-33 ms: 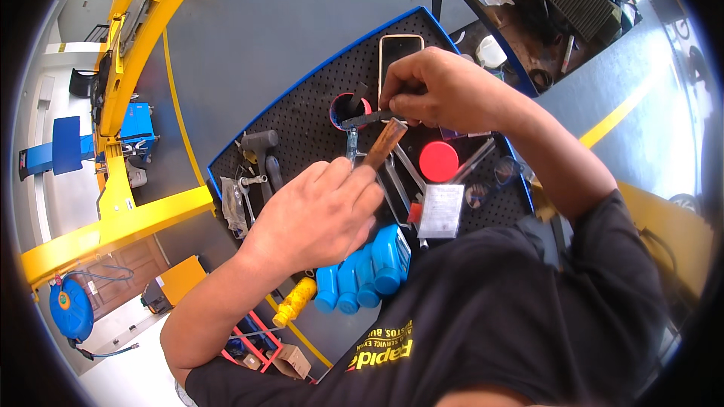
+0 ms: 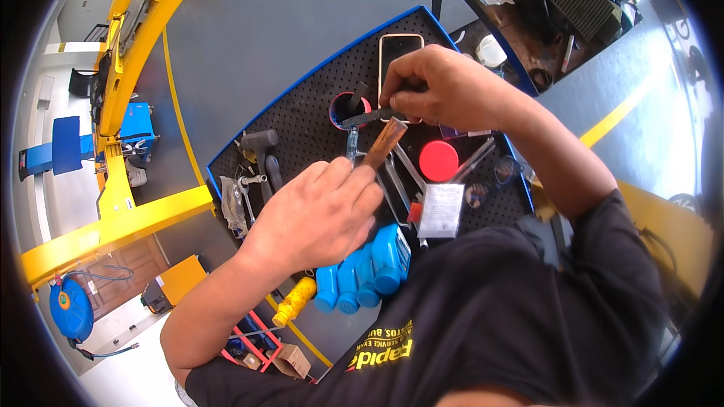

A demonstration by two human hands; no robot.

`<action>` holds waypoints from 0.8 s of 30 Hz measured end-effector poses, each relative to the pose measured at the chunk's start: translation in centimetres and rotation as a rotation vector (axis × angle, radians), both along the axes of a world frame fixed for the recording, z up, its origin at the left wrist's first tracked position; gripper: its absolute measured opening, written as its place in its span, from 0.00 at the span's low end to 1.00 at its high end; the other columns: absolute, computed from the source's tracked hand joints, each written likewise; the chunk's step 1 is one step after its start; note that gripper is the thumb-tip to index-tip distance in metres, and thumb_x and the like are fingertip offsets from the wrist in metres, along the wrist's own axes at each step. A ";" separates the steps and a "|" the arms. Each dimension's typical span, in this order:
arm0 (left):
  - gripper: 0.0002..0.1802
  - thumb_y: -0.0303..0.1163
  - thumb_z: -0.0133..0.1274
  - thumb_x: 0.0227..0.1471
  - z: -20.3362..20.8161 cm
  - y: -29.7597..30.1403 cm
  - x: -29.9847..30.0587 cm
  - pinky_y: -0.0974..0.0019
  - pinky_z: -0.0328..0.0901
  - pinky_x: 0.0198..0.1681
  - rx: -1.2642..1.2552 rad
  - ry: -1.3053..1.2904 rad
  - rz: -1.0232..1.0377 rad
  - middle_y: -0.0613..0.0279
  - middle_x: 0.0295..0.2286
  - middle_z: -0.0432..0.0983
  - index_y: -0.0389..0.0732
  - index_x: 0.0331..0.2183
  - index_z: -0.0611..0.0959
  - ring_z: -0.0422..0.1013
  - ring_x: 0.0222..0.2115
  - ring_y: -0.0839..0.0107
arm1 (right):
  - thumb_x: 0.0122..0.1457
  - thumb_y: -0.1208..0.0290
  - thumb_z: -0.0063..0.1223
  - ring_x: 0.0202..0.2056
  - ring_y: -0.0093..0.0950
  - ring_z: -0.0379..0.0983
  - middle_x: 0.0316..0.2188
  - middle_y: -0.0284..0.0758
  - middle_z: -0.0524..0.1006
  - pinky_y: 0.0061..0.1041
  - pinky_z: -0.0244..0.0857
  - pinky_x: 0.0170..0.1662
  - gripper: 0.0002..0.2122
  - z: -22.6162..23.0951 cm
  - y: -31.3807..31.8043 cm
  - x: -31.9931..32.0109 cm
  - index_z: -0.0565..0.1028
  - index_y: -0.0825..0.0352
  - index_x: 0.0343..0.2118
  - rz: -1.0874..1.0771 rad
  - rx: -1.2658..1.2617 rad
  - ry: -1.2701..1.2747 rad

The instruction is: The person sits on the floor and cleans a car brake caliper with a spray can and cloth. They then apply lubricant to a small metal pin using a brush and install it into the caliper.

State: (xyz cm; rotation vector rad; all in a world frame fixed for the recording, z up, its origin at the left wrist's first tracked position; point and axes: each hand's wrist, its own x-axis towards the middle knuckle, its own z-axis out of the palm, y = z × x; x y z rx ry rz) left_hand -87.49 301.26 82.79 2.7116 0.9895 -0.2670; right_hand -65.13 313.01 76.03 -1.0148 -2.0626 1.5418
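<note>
My left hand point(image 2: 320, 211) is closed around a narrow brown bar point(image 2: 386, 142) with a worn, greyish end that points up and right. My right hand point(image 2: 445, 94) pinches a dark, flat strip point(image 2: 368, 117) between thumb and fingers. The strip's far end reaches over the near rim of a small round tub point(image 2: 334, 111) with a pinkish-red edge; dark stuff is inside, and another dark, flat piece point(image 2: 361, 93) leans in it. Behind my right fingers lies a phone point(image 2: 400, 47), partly covered. A round red lid point(image 2: 439, 161) rests nearer to me, below my right wrist.
The black perforated tray point(image 2: 302, 98) has a blue rim. On it lie a mallet point(image 2: 260, 140), wrenches point(image 2: 247, 188) and a white packet point(image 2: 441, 211). Blue bottles point(image 2: 388, 260) and a yellow bottle point(image 2: 294, 303) stand by its near edge. A cluttered bench point(image 2: 520, 22) is at far right.
</note>
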 end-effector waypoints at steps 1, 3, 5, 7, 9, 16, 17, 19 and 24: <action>0.13 0.39 0.58 0.50 -0.1 -0.1 0.0 0.61 0.66 0.43 0.000 0.000 0.003 0.58 0.37 0.72 0.41 0.33 0.76 0.69 0.38 0.63 | 0.61 0.75 0.54 0.24 0.20 0.74 0.23 0.33 0.79 0.21 0.69 0.29 0.08 0.2 0.1 0.0 0.80 0.73 0.38 -0.011 -0.039 0.011; 0.13 0.38 0.58 0.50 -0.1 0.0 0.0 0.61 0.66 0.42 0.000 -0.005 0.003 0.59 0.36 0.72 0.41 0.33 0.76 0.69 0.38 0.63 | 0.62 0.75 0.54 0.23 0.19 0.74 0.22 0.32 0.79 0.20 0.68 0.28 0.08 0.1 0.1 0.3 0.80 0.73 0.38 -0.012 -0.070 0.026; 0.14 0.38 0.59 0.50 -0.2 0.0 0.1 0.61 0.66 0.43 -0.008 0.004 0.006 0.58 0.37 0.72 0.41 0.34 0.76 0.68 0.38 0.63 | 0.62 0.74 0.54 0.23 0.19 0.74 0.23 0.33 0.79 0.20 0.68 0.28 0.08 0.1 -0.2 0.3 0.80 0.73 0.38 -0.005 -0.080 -0.008; 0.16 0.38 0.60 0.48 -0.1 0.1 0.1 0.60 0.66 0.45 -0.024 0.026 0.007 0.57 0.39 0.71 0.40 0.36 0.76 0.68 0.39 0.61 | 0.62 0.74 0.54 0.23 0.19 0.75 0.23 0.33 0.79 0.20 0.69 0.28 0.08 -0.2 -0.4 0.3 0.81 0.73 0.39 0.038 -0.017 -0.034; 0.16 0.38 0.60 0.48 -0.1 0.0 0.1 0.60 0.66 0.44 -0.019 0.006 0.010 0.57 0.38 0.71 0.40 0.36 0.76 0.68 0.39 0.61 | 0.63 0.73 0.52 0.24 0.19 0.76 0.23 0.33 0.79 0.20 0.70 0.28 0.09 0.3 -0.6 0.5 0.81 0.73 0.39 0.020 -0.024 -0.099; 0.17 0.38 0.61 0.47 -0.4 0.2 0.0 0.60 0.66 0.44 0.014 -0.025 0.007 0.57 0.38 0.71 0.40 0.36 0.76 0.68 0.38 0.61 | 0.62 0.74 0.52 0.23 0.18 0.73 0.22 0.31 0.78 0.20 0.69 0.28 0.09 0.2 -0.3 1.2 0.81 0.73 0.38 -0.007 -0.099 -0.033; 0.17 0.38 0.61 0.47 -0.3 0.2 0.0 0.60 0.66 0.44 0.012 -0.011 0.007 0.57 0.39 0.71 0.40 0.36 0.76 0.68 0.38 0.61 | 0.62 0.74 0.52 0.23 0.18 0.73 0.22 0.31 0.78 0.20 0.69 0.28 0.09 0.3 -0.4 1.2 0.81 0.73 0.38 0.005 -0.112 -0.054; 0.17 0.38 0.61 0.47 -0.1 0.4 0.1 0.60 0.66 0.43 0.007 0.014 0.008 0.57 0.39 0.71 0.40 0.36 0.76 0.68 0.38 0.61 | 0.61 0.75 0.52 0.23 0.18 0.72 0.22 0.31 0.78 0.20 0.68 0.28 0.08 0.5 -0.6 1.4 0.80 0.73 0.38 0.028 -0.141 -0.096; 0.17 0.39 0.61 0.47 -0.2 0.5 0.0 0.59 0.66 0.44 0.017 -0.001 0.011 0.57 0.39 0.71 0.40 0.36 0.76 0.68 0.39 0.61 | 0.60 0.75 0.54 0.25 0.19 0.74 0.23 0.32 0.78 0.21 0.70 0.31 0.08 -0.3 -0.4 1.3 0.81 0.72 0.38 -0.011 -0.069 -0.020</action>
